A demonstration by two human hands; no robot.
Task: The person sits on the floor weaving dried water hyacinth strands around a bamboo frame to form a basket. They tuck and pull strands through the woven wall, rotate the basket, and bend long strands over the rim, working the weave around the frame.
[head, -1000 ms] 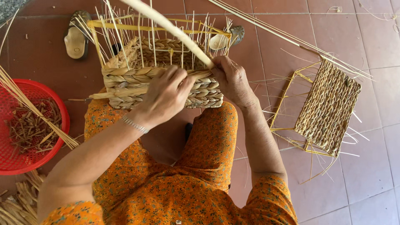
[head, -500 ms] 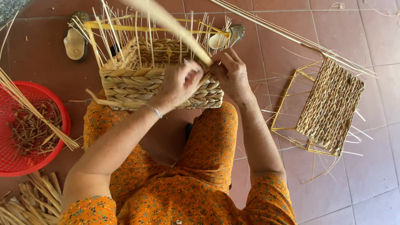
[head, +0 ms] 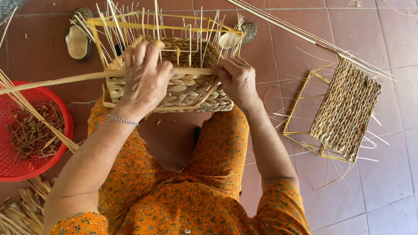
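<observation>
Woven straw forms the half-built basket, which rests on the person's knees with its yellow wire frame and loose upright stalks rising on the far side of both hands.

Left hand: fingers curled and pressed down over the basket's near rim, clamping a long flat straw strand. From that grip the strand runs outward to the left, nearly level, passing above the red plastic basket of straw scraps. Half a second earlier the same strand stood diagonally up and away over the frame, and the left hand lay closer to the right hand.

Right hand: fingers closed on the rim at the basket's right end, pinching the strand's other end against the weave; its position is almost unchanged.

Right of the right hand, well apart, a second woven panel on a wire frame lies on the tiles. Beyond the basket lie two sandals.
</observation>
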